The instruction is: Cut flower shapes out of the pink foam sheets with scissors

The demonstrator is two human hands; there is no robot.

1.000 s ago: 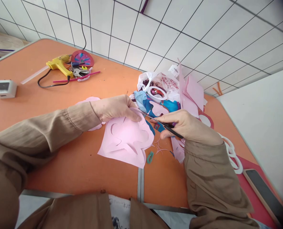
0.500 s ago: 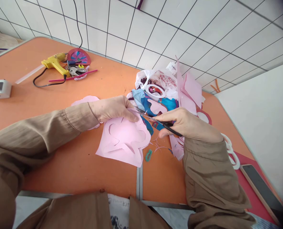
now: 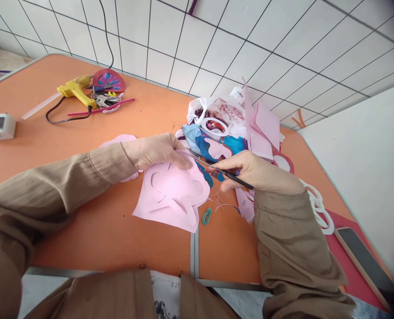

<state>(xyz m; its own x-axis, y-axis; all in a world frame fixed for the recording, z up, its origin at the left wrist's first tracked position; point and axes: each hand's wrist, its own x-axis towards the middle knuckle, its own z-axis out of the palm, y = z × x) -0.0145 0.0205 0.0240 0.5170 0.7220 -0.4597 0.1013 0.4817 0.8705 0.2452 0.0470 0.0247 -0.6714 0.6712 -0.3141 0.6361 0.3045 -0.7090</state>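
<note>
My left hand point(image 3: 165, 150) pinches the top edge of a pink paper sheet point(image 3: 170, 190), with the thumb on its upper face. Curved slits run through the sheet, and its right side has a wavy cut outline. In my right hand point(image 3: 250, 170) is a pair of scissors point(image 3: 228, 170) with dark handles, pointing up and left. The blades lie at the sheet's top right edge, close to my left fingertips, and look nearly closed. Another pink paper piece point(image 3: 119, 139) lies partly hidden behind my left wrist.
Behind the hands sit a white plastic bag point(image 3: 230, 110), blue printed material and folded pink sheets point(image 3: 266, 124). A teal clip point(image 3: 206, 216) and thin paper scraps lie near the table seam. A yellow glue gun point(image 3: 77, 91) rests far left; a phone point(image 3: 363, 257) is at right.
The scissor blades have closed together at the sheet's edge, and the handles have come together in my right hand. My left hand and the sheet have hardly moved.
</note>
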